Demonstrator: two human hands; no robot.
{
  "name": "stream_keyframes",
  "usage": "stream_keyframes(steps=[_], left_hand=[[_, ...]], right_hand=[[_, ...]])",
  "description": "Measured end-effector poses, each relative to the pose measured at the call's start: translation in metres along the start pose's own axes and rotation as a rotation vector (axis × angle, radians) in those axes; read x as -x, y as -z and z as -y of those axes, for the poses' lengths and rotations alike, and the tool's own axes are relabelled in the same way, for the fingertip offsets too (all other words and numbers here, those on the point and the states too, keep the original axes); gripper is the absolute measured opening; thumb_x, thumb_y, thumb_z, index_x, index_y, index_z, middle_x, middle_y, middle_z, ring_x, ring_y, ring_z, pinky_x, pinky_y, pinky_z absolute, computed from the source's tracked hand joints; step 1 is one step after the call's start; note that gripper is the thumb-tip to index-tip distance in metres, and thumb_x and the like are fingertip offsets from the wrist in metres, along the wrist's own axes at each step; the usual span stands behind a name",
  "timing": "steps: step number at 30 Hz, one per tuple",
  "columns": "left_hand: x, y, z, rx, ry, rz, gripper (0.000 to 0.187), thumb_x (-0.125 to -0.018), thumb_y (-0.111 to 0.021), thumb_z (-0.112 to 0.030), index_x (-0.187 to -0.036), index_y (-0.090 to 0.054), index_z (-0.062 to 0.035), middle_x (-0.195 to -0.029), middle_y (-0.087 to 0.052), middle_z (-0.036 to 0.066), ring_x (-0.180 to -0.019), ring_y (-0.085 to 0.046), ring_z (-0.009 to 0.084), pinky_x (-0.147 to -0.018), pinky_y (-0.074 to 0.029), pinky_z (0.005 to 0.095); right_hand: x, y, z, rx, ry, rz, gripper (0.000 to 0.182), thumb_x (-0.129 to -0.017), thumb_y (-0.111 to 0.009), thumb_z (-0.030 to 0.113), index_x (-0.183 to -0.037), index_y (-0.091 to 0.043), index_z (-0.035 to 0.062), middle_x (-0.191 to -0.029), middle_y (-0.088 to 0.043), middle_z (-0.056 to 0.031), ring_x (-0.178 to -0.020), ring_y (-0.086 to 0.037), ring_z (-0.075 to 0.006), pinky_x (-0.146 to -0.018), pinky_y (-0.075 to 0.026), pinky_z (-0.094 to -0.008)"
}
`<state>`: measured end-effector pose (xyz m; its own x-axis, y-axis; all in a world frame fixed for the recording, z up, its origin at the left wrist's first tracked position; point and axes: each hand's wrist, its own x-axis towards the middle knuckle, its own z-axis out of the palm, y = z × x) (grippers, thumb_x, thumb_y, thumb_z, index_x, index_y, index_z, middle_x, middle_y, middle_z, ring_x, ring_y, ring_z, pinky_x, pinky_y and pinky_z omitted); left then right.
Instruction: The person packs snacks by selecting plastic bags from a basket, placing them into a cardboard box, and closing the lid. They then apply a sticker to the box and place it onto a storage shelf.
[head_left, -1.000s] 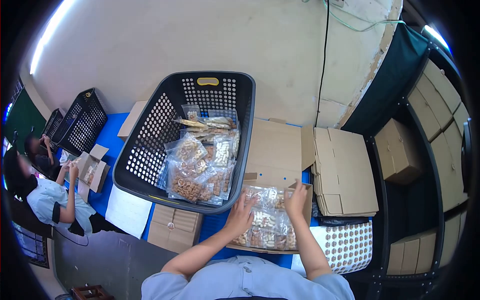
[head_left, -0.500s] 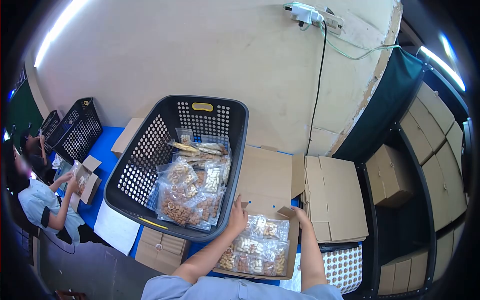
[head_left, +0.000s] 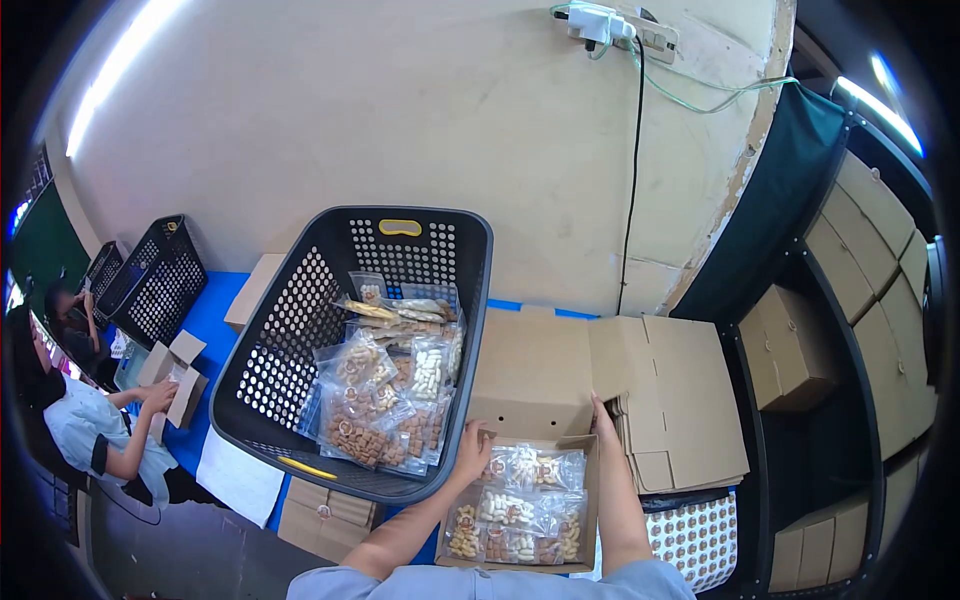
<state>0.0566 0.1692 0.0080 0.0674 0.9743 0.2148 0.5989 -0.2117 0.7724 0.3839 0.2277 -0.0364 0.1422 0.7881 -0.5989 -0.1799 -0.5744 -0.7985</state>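
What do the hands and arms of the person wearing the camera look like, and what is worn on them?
The left hand and right hand are bare, without gloves. The forearms are uncovered too, with no watch visible. Plain, pale blue sleeves show at the bottom.

Over there a black cable (head_left: pixel 634 180) dangles down the wall (head_left: pixel 400 120) from a white plug (head_left: pixel 597 22), near a green curtain (head_left: pixel 765 205) and black shelving (head_left: pixel 800 460).
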Motion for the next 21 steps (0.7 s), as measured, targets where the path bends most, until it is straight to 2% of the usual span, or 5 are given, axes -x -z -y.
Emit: stream_keyframes(steps=[2, 7, 10, 20, 21], left_hand=[[0.001, 0.003, 0.0, -0.02, -0.017, 0.053, 0.037, -0.085, -0.058, -0.014, -0.12, -0.052, -0.0081, -0.119, -0.046, 0.019, -0.11, -0.051, 0.0383, -0.094, -0.044, 0.0445], [0.002, 0.0, -0.002, 0.074, 0.013, -0.002, 0.04, -0.084, -0.059, -0.015, -0.122, -0.049, -0.0076, -0.119, -0.047, 0.019, -0.11, -0.052, 0.038, -0.094, -0.044, 0.0439], [-0.004, -0.004, 0.006, 0.128, 0.051, 0.009, 0.044, -0.083, -0.061, -0.016, -0.124, -0.047, -0.0065, -0.118, -0.048, 0.018, -0.111, -0.051, 0.0377, -0.094, -0.043, 0.0445], [-0.011, -0.036, 0.001, 0.189, 0.092, -0.1, 0.064, -0.077, -0.078, -0.025, -0.12, -0.036, -0.0036, -0.118, -0.05, 0.02, -0.112, -0.052, 0.0351, -0.099, -0.041, 0.0433], [-0.012, -0.046, 0.007, 0.405, 0.132, -0.121, 0.067, -0.077, -0.078, -0.026, -0.123, -0.034, -0.0031, -0.118, -0.05, 0.02, -0.11, -0.054, 0.036, -0.097, -0.042, 0.0431]], right_hand=[[0.015, -0.015, 0.005, -0.103, 0.247, -0.169, 0.09, -0.08, -0.062, 0.063, -0.143, -0.042, 0.0028, -0.144, -0.044, -0.0158, -0.135, -0.039, -0.0258, -0.111, -0.028, -0.0374], [0.03, -0.012, 0.005, 0.015, 0.284, -0.173, 0.068, -0.091, -0.063, 0.041, -0.138, -0.045, -0.0046, -0.138, -0.052, -0.0143, -0.129, -0.047, -0.0261, -0.108, -0.032, -0.0345], [0.04, -0.002, -0.014, -0.146, 0.361, -0.222, 0.06, -0.092, -0.063, 0.032, -0.136, -0.046, -0.0062, -0.138, -0.051, -0.0141, -0.128, -0.047, -0.0249, -0.108, -0.033, -0.0335], [0.129, 0.029, -0.043, -0.491, 0.323, -0.006, 0.04, -0.093, -0.064, 0.024, -0.124, -0.055, 0.0009, -0.122, -0.06, -0.0104, -0.113, -0.057, -0.0223, -0.098, -0.045, -0.0358], [0.141, 0.031, -0.043, -0.521, 0.276, 0.038, 0.04, -0.093, -0.063, 0.024, -0.124, -0.055, 0.001, -0.122, -0.06, -0.0104, -0.113, -0.056, -0.0223, -0.098, -0.045, -0.0359]])
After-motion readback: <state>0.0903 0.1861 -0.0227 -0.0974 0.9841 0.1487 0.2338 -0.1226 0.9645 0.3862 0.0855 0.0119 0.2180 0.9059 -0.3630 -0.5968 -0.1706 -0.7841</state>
